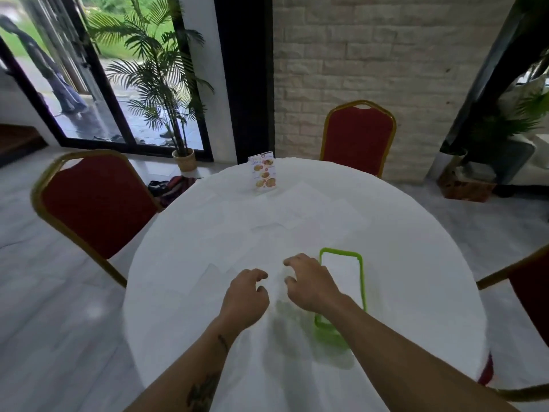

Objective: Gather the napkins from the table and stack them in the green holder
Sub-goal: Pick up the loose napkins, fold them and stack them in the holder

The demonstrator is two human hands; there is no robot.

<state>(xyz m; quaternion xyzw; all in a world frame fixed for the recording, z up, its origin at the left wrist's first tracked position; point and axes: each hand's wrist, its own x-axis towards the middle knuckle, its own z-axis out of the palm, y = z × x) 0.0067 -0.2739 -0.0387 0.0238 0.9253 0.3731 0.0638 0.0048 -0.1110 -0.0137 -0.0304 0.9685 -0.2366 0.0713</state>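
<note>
**White napkins on a white cloth**

Round and draped in white, the table (184,307) stood among red chairs (98,203) before a pale stone wall, with a palm (160,81) by the glass door. Napkins (309,200) lay scattered flat across the far half, toward the far edge, their outlines barely showing against the cloth; one more (212,273) lay toward the left edge, near the left hand. The green holder (361,281) sat right of centre toward the near edge, with something white already in it, probably napkins.

Both hands hovered over the middle of the table. The left hand (246,295) had its fingers curled loosely and held nothing. The right hand (309,283), just beside the holder's left wall, was spread and clawed downward, also with nothing in it.

Risk lay mostly in the low contrast: a napkin could be missed, or the cloth itself pinched and dragged, which would shift the holder. Reaching far could also tip the menu card (264,172) standing near the far edge. Its pictures showed dishes; its writing was too small to read.
</note>
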